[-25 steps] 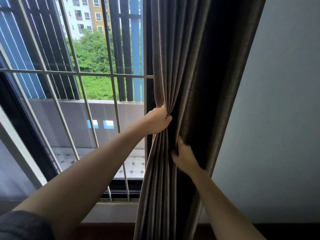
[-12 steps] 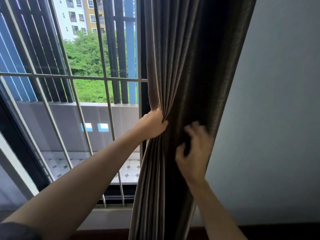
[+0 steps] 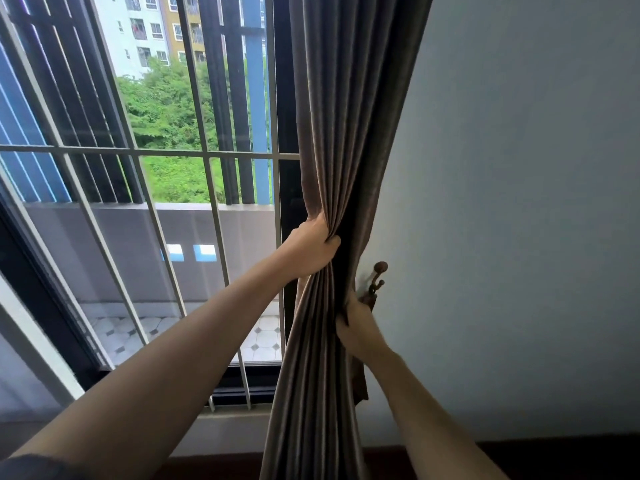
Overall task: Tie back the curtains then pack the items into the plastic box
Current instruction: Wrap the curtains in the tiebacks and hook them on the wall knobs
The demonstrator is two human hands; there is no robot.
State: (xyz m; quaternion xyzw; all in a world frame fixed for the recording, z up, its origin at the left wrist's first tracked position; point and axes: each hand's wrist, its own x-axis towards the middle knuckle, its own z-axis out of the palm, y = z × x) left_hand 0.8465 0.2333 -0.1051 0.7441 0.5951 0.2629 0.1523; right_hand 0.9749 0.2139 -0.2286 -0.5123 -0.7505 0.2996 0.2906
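My left hand (image 3: pixel 311 251) is clenched around the gathered folds of the curtain (image 3: pixel 346 133), thumb and fingers wrapped over the bunched cloth so that the pleats pinch together at my fist and fan out again above and below it. My right hand (image 3: pixel 358 327) sits lower, on the right edge of the same bundle, its fingers curled in behind the cloth and gripping the back folds; only the back of that hand and the wrist show, the fingertips being hidden by the fabric.

The curtain is grey-brown and hangs as one tight column between the window (image 3: pixel 173 188) on my left and the wall (image 3: pixel 519 202) on my right, leaning a little to the right as it rises. Just beside my right hand, on the wall, a small dark hook (image 3: pixel 378 275) with a rounded knob sticks out, close to the curtain's edge; a strip of matching cloth (image 3: pixel 362 379) hangs down below it, partly behind my wrist.

Both my forearms reach up from the bottom of the view. Through the window bars (image 3: pixel 207 157) I see a balcony with a tiled floor (image 3: pixel 263 336), green trees (image 3: pixel 162 109) and apartment blocks (image 3: pixel 145 26) beyond.
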